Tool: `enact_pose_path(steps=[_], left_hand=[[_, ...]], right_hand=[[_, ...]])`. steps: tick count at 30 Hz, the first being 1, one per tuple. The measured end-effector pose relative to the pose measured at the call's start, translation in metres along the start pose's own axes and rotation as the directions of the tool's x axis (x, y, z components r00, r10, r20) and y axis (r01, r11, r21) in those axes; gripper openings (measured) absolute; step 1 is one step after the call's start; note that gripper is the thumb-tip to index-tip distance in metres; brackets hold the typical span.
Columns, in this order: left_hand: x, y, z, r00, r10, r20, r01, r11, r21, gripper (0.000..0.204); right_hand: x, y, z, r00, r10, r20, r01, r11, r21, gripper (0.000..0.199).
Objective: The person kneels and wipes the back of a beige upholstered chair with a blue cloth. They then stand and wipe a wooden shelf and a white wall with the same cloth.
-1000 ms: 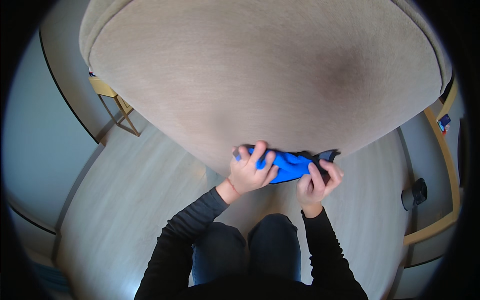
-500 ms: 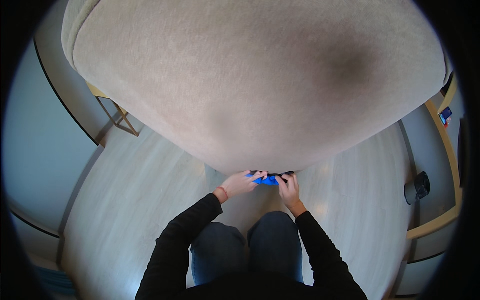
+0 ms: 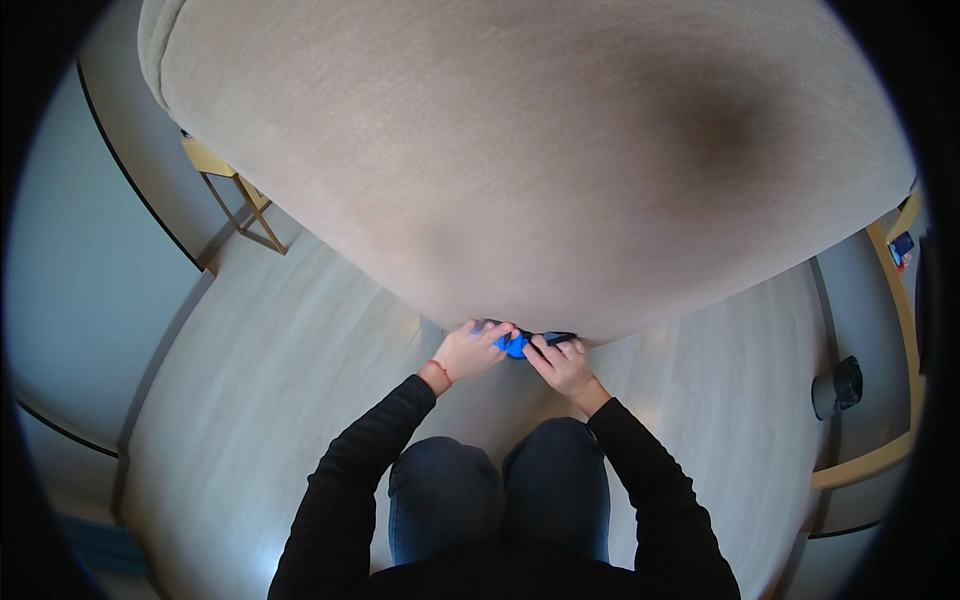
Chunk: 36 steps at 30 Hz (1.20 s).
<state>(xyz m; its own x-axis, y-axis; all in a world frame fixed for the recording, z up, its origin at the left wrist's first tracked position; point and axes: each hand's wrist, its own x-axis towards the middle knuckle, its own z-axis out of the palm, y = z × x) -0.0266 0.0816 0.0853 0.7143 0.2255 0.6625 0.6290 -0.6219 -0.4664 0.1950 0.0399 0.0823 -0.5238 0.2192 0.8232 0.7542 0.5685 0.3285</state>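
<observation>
At the near edge of a large beige fabric-covered surface (image 3: 430,160), both hands are on a small blue and black item (image 3: 515,346). Its kind cannot be made out; the blue part looks soft and bunched. My left hand (image 3: 470,350), with a thin red band at the wrist, is closed on the item's left end. From the other side, my right hand (image 3: 564,366) pinches its right end, where a dark strip sticks out above the fingers. Parts of the item are hidden behind the fingers of both hands.
Below my arms are my bent knees (image 3: 445,490) over a pale wood floor (image 3: 250,400). A bin with a black bag (image 3: 838,388) stands at the right by a wooden frame (image 3: 880,455). At the far left is a small table with metal legs (image 3: 215,165).
My right hand has moved left, closer to my left hand. Less of the blue part shows between them, and it looks more bunched. The view has shifted slightly.
</observation>
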Motion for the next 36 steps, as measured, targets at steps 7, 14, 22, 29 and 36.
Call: enact_pose_path(steps=[7,14,22,29,36], left_hand=[[-0.014,-0.007,-0.016,0.936,-0.31,0.167,0.331,0.936,-0.121,0.062],[0.04,-0.036,-0.036,0.73,-0.549,-0.406,0.49,0.835,-0.25,0.07],[-0.051,-0.008,0.007,0.966,-0.208,0.153,0.231,0.962,-0.149,0.05],[-0.023,-0.032,-0.02,0.87,-0.493,-0.022,0.469,0.84,-0.272,0.062],[0.042,-0.079,-0.03,0.402,-0.654,-0.641,0.499,0.744,-0.445,0.055]], right_hand=[[0.038,-0.009,-0.015,0.999,0.002,-0.042,0.003,0.993,0.122,0.035],[0.104,-0.014,-0.02,0.918,0.033,-0.396,-0.054,0.998,-0.042,0.025],[0.016,-0.016,0.028,0.971,-0.205,0.126,0.192,0.976,0.106,0.03],[0.088,-0.028,0.0,0.988,-0.092,-0.125,0.102,0.992,0.076,0.034],[0.159,-0.039,-0.005,0.922,-0.004,-0.387,-0.013,0.999,-0.042,0.025]])
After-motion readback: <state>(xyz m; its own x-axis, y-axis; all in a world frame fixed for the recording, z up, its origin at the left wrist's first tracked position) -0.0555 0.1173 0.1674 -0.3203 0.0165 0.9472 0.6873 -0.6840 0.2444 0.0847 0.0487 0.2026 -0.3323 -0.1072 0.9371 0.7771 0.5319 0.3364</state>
